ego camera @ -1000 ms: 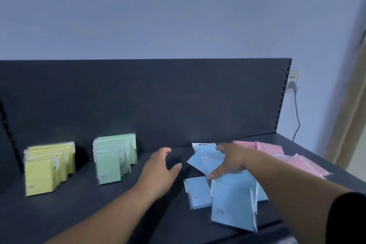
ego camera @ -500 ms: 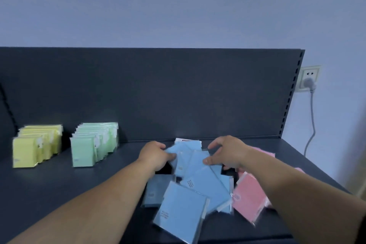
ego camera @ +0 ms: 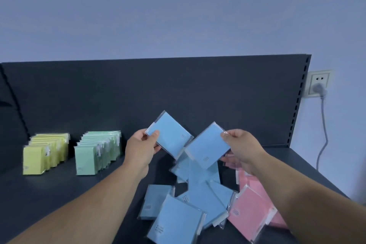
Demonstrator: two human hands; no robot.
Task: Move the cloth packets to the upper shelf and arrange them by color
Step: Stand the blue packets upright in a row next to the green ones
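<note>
- Dark shelf [ego camera: 59, 194] with upright back panel [ego camera: 138, 95] along its rear edge.
- Loose blue heap [ego camera: 200, 198] of cloth packets, overlapping and askew, at front edge, right of centre.
- Pink heap [ego camera: 249, 206] touching the blue heap's right side, near front-right corner.
- Green row [ego camera: 93, 156], packets standing upright, left of centre near the back panel.
- Yellow row [ego camera: 41, 154], upright, just left of green row, toward the left edge.
- Left hand [ego camera: 138, 148]: thumb on top, fingers beneath, pinching a tilted blue packet [ego camera: 170, 134] above the heap.
- Right hand [ego camera: 243, 148]: same pinch on a second blue packet [ego camera: 208, 144]; the two packets overlap at their corners.
- Wall socket [ego camera: 318, 83], plugged, beyond the right edge.
</note>
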